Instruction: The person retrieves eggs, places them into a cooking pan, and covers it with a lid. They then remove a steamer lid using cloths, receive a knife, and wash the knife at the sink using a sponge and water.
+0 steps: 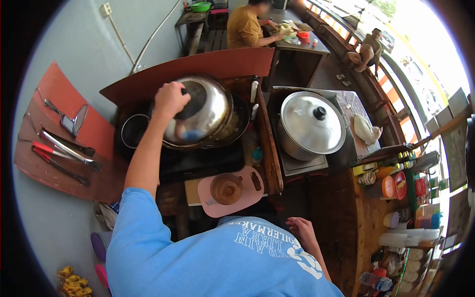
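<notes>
Left hand (171, 100) pinches the steel lid (216, 108) by its knob (184, 91), off-centre over the pan (241, 121); a slipping grip could send it clattering, and any trapped steam could scald that wrist! Right hand (302, 230) hangs loosely spread.

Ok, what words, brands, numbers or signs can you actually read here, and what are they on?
"TRAIN LIKE A" – blue shirt, upside down
"OILERMAKE", end letters unclear – same shirt
Small mark on the stove: too small to read
Labels on the shelf jars: too small or blurred
</notes>
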A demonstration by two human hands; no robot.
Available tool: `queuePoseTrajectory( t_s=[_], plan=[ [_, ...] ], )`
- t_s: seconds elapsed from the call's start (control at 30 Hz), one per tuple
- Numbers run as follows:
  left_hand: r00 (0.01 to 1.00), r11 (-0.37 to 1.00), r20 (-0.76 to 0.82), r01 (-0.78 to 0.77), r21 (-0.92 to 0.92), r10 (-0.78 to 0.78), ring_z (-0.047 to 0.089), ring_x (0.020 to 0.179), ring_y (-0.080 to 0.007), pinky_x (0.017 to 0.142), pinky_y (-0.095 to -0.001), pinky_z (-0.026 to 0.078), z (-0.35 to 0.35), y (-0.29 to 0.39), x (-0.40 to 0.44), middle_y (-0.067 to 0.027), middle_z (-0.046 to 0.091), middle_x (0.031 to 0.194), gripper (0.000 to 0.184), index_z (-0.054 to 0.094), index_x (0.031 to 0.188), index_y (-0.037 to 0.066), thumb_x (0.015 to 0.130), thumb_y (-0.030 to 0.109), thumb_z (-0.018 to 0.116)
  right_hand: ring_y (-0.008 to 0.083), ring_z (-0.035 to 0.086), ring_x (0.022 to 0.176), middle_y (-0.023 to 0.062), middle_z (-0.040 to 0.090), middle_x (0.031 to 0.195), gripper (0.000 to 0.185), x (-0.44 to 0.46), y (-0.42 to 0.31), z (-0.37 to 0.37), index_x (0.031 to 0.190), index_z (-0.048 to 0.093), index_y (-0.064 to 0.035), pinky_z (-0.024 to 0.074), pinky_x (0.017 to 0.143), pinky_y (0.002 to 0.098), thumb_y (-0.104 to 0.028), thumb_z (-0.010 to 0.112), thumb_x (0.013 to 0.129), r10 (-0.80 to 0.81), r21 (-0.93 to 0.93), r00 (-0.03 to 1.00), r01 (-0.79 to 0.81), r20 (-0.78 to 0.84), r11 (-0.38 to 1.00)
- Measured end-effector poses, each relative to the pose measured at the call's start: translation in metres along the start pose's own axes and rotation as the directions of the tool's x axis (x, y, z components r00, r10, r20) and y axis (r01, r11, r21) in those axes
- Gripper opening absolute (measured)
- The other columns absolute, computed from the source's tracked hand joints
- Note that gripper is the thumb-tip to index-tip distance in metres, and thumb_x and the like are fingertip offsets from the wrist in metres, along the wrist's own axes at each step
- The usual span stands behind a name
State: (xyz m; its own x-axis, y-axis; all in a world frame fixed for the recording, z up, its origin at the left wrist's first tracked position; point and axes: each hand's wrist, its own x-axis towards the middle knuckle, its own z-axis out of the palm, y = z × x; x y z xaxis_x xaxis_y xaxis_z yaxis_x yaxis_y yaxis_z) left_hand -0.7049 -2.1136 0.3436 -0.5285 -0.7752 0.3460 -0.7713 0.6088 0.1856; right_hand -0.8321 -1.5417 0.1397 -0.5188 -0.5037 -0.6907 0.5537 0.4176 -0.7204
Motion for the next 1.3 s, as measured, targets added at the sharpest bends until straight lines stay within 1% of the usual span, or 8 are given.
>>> queuePoseTrajectory(
  t_s=[0.2, 0.27, 0.43, 0.57, 0.83, 0.97, 1.03, 1.3],
  plan=[
    [0.982, 0.993, 0.145, -0.115, -0.021, 0.117, 0.069, 0.095, -0.0372, 0.086, -0.0455, 0.056, 0.086, 0.052, 0.001, -0.0183, 0.072, 0.099, 0.035, 0.075, 0.101, 0.009, 0.071, 0.026, 0.075, 0.0094, 0.059, 0.078, 0.0082, 0.071, 0.097, 0.027, -0.016, 0.002, -0.001, 0.108, 0.070, -0.0001, 0.0511, 0.072, 0.0244, -0.021, 0.058, 0.095, -0.031, -0.030, 0.997, 0.029, -0.070, 0.999],
    [0.977, 0.998, 0.205, -0.068, 0.006, 0.066, 0.069, 0.096, -0.0373, 0.086, -0.0461, 0.056, 0.103, 0.059, 0.000, -0.0181, 0.072, 0.101, 0.035, 0.074, 0.101, 0.008, 0.071, 0.026, 0.075, 0.0093, 0.059, 0.078, 0.0079, 0.072, 0.097, 0.027, -0.019, 0.014, -0.007, 0.108, 0.070, -0.0004, 0.0510, 0.072, 0.0242, -0.021, 0.059, 0.095, -0.032, -0.009, 0.994, 0.031, -0.105, 0.999],
    [0.979, 1.000, 0.204, 0.018, 0.010, -0.019, 0.068, 0.099, -0.0385, 0.085, -0.0485, 0.056, 0.131, 0.056, 0.009, -0.0186, 0.071, 0.104, 0.037, 0.073, 0.104, 0.008, 0.074, 0.029, 0.075, 0.0090, 0.058, 0.076, 0.0075, 0.072, 0.096, 0.027, -0.027, 0.048, -0.020, 0.108, 0.070, -0.0007, 0.0506, 0.071, 0.0243, -0.022, 0.060, 0.095, 0.002, 0.091, 0.988, 0.012, -0.156, 0.996],
    [0.986, 1.000, 0.164, -0.020, -0.002, 0.020, 0.068, 0.100, -0.0393, 0.086, -0.0487, 0.055, 0.132, 0.051, 0.008, -0.0192, 0.071, 0.107, 0.041, 0.071, 0.110, 0.010, 0.078, 0.034, 0.075, 0.0094, 0.059, 0.077, 0.0080, 0.072, 0.096, 0.028, -0.029, 0.059, -0.020, 0.108, 0.071, 0.0000, 0.0506, 0.071, 0.0242, -0.022, 0.060, 0.095, 0.050, 0.103, 0.978, -0.030, -0.201, 0.994],
    [0.974, 0.998, 0.215, -0.068, -0.013, 0.069, 0.065, 0.106, -0.0398, 0.089, -0.0497, 0.053, 0.120, 0.058, -0.005, -0.0177, 0.068, 0.117, 0.050, 0.065, 0.123, 0.013, 0.083, 0.042, 0.072, 0.0149, 0.067, 0.080, 0.0099, 0.075, 0.098, 0.035, -0.008, 0.067, -0.022, 0.109, 0.073, -0.0008, 0.0539, 0.075, 0.0283, -0.029, 0.063, 0.090, -0.007, -0.142, 0.981, -0.021, -0.194, 0.990],
    [0.985, 0.998, 0.160, -0.062, 0.005, 0.060, 0.063, 0.108, -0.0384, 0.089, -0.0496, 0.053, 0.111, 0.057, -0.027, -0.0167, 0.066, 0.120, 0.053, 0.059, 0.129, 0.014, 0.084, 0.041, 0.069, 0.0145, 0.067, 0.079, 0.0089, 0.075, 0.093, 0.033, 0.001, 0.063, -0.032, 0.105, 0.074, -0.0012, 0.0559, 0.074, 0.0289, -0.029, 0.066, 0.088, -0.031, -0.216, 0.982, -0.010, -0.186, 0.976],
    [0.988, 0.993, 0.108, -0.103, -0.061, 0.109, 0.063, 0.107, -0.0387, 0.088, -0.0494, 0.053, 0.105, 0.057, -0.044, -0.0178, 0.065, 0.120, 0.052, 0.059, 0.128, 0.013, 0.084, 0.040, 0.069, 0.0168, 0.070, 0.084, 0.0099, 0.075, 0.094, 0.034, 0.008, 0.060, -0.039, 0.104, 0.075, -0.0022, 0.0560, 0.077, 0.0305, -0.030, 0.067, 0.087, -0.068, -0.371, 0.981, -0.004, -0.179, 0.928],
    [0.994, 0.977, -0.009, -0.111, -0.180, 0.111, 0.069, 0.082, -0.0353, 0.073, -0.0435, 0.053, 0.093, 0.081, -0.142, -0.0156, 0.072, 0.087, 0.035, 0.070, 0.109, 0.005, 0.085, 0.030, 0.071, 0.0295, 0.071, 0.092, 0.0152, 0.074, 0.098, 0.039, 0.041, 0.023, -0.082, 0.104, 0.075, -0.0041, 0.0546, 0.086, 0.0386, -0.038, 0.064, 0.087, -0.131, -0.640, 0.991, 0.095, -0.009, 0.762]
  ],
)
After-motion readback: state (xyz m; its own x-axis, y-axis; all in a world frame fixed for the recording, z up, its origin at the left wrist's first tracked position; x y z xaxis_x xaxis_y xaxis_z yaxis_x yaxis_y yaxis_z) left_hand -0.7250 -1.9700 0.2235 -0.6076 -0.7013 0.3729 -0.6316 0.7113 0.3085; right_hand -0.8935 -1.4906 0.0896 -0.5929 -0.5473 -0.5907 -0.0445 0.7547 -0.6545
